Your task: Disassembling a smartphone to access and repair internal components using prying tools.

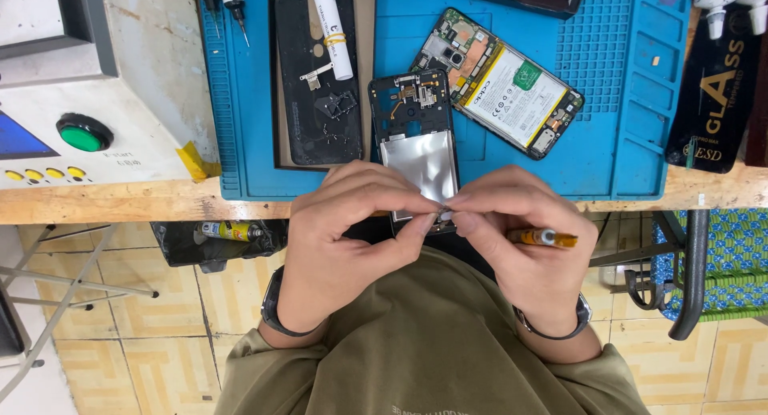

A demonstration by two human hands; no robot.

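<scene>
Item: phone mid-frame [416, 135], gutted, silver plate up, lying at the near edge of the blue work mat [624, 143] with its near end under both hands. Left hand [340, 239] and right hand [520, 239] meet fingertip to fingertip, pinched together on a tiny part too small to identify; the right also grips a yellow-handled tool [544, 237]. Judged step: fine handling of a small piece just over the frame's near end, which calls for a steady pinch; an opened phone with battery [500, 83] lies far right.

The phone frame [414, 135] shows a shiny, smooth metal plate inside matt black plastic. Under it the blue work mat [616, 87] looks rubbery and matt, ribbed in places. Below the mat, the bench edge [120, 201] is rough, bare wood.
</scene>
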